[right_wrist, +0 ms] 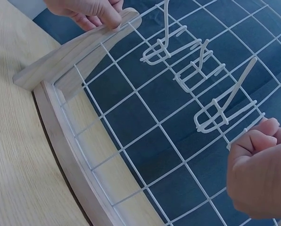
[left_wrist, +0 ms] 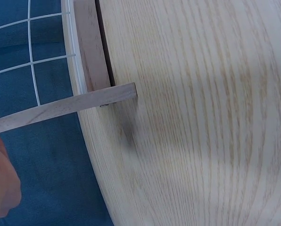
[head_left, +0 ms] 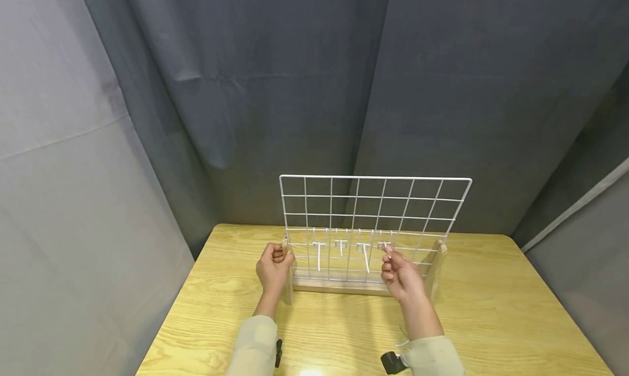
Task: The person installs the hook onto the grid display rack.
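A white wire grid panel [head_left: 375,177] stands in a wooden base [head_left: 339,286] with wooden side posts. My left hand [head_left: 273,268] holds the top of the left post [head_left: 289,283], thumb on its near side in the right wrist view. My right hand [head_left: 405,276] pinches a white wire hook [head_left: 383,245] at the right end of a row on the grid; in the right wrist view the fingers mostly hide it. To its left hang a long hook [right_wrist: 240,84], a short hook [right_wrist: 202,55] and another long hook [right_wrist: 166,23], prongs jutting toward me.
The stand sits on a wood-grain table [head_left: 496,299], with its right post [head_left: 437,261] just beyond my right hand. Grey curtains [head_left: 295,92] hang behind the table and at both sides. A thin white piece [head_left: 402,344] shows beside my right sleeve.
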Demonstrator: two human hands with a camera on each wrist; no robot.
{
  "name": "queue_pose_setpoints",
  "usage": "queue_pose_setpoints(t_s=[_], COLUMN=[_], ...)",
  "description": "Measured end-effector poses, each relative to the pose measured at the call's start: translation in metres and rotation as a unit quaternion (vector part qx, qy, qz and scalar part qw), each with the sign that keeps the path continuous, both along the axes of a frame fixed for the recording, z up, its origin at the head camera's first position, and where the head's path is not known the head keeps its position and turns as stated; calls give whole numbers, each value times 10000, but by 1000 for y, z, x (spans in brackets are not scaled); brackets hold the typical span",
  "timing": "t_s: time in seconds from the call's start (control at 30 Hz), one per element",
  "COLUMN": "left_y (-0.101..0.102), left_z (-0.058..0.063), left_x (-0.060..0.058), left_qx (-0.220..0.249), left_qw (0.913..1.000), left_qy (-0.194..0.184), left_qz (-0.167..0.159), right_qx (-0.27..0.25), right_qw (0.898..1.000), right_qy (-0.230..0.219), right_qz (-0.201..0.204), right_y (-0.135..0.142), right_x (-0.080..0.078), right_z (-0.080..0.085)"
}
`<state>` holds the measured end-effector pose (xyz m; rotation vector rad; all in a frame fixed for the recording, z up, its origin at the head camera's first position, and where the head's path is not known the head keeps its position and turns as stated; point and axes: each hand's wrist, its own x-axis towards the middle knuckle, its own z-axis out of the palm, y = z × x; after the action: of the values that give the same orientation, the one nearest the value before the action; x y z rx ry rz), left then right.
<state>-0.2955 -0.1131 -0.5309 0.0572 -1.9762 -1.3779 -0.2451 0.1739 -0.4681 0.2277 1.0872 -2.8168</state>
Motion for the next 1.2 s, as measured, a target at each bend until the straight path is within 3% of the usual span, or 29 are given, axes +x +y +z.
queue_pose_setpoints(t_s=[0.37, 0.67, 0.97, 1.2], left_y=[3, 1, 0, 0], left_z=[0, 1, 1, 2], left_x=[0, -1, 0, 0], left_qx=[-9, 51, -15, -91], left_qw=[10000, 9998, 9999, 9999], left_qy=[-48, -147, -102, -87], left_qz=[-26, -76, -72, -16], right_qx=[22, 783, 2331, 2825], right_qw=[9997, 9958, 9704, 9555], right_qy=[-173, 129, -54, -68], right_qz=[-158, -449, -624, -846], right_y=[5, 10, 26, 35], right_x=[7, 34, 64, 79], right_z=[-2, -11, -25, -31])
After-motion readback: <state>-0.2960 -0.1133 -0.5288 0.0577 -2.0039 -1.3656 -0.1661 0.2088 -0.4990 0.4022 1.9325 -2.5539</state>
